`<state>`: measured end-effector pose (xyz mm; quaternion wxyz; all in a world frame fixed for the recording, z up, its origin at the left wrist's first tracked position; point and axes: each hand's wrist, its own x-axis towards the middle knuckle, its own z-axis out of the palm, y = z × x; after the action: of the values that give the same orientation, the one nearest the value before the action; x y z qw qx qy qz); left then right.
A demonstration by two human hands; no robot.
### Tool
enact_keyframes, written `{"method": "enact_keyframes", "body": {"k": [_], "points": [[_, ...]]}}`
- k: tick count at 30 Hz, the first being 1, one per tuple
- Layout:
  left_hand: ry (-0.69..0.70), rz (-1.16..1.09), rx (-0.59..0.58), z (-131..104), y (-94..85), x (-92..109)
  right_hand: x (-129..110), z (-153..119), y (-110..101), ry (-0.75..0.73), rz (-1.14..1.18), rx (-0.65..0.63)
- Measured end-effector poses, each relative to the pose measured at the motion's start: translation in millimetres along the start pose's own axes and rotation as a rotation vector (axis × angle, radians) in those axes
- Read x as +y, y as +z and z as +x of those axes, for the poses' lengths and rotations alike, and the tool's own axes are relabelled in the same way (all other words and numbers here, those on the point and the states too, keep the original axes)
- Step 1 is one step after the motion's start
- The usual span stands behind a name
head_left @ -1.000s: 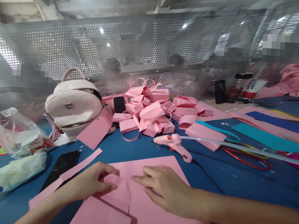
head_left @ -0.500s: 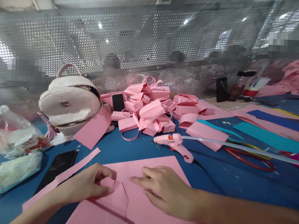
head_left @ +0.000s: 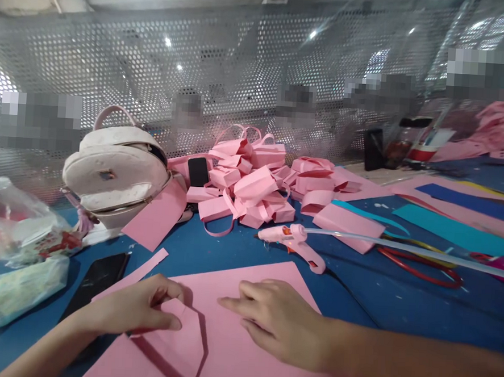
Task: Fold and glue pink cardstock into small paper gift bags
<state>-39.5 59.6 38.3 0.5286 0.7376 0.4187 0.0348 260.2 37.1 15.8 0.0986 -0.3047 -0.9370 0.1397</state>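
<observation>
My left hand (head_left: 144, 304) pinches the edge of a folded piece of pink paper (head_left: 180, 340) between thumb and fingers. The folded piece is raised at a slant and casts a shadow on a large pink sheet (head_left: 223, 371) beneath it. On that sheet rests my right hand (head_left: 280, 327), index finger stretched out toward the folded piece and palm turned down. It grips nothing. Just beyond the sheet lies a pink glue gun (head_left: 294, 239) with a long clear glue stick in its back. A narrow pink paper strip (head_left: 147, 267) runs beside my left wrist.
Behind is a heap of pink paper boxes (head_left: 256, 186) with handles. A white backpack (head_left: 114, 174), a black phone (head_left: 94, 284) and a plastic bag (head_left: 19, 225) are on the left. Blue paper strips (head_left: 458, 227) and red-handled scissors (head_left: 422, 270) lie right. A perforated metal screen (head_left: 242, 68) stands behind.
My left hand has moved slightly left, drawing the folded paper with it, and the paper's shadow has widened. The right hand has stayed in place.
</observation>
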Motion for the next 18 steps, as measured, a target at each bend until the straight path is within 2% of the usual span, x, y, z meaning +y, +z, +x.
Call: {"method": "enact_keyframes", "body": {"k": [4, 10, 12, 18], "points": [[0.017, -0.058, -0.036, -4, -2.8, 7, -1, 0, -1, 0.005, 0.001, -0.005], [-0.046, -0.119, 0.037, -5, -5.7, -11, -2, -1, -1, 0.005, 0.009, -0.013], [-0.009, -0.122, 0.045, -4, -5.2, -10, -1, -2, -1, 0.000, 0.011, -0.007], [0.133, -0.055, 0.065, -1, 4.9, 8, 0, -3, 0, -0.008, 0.031, 0.022]]}}
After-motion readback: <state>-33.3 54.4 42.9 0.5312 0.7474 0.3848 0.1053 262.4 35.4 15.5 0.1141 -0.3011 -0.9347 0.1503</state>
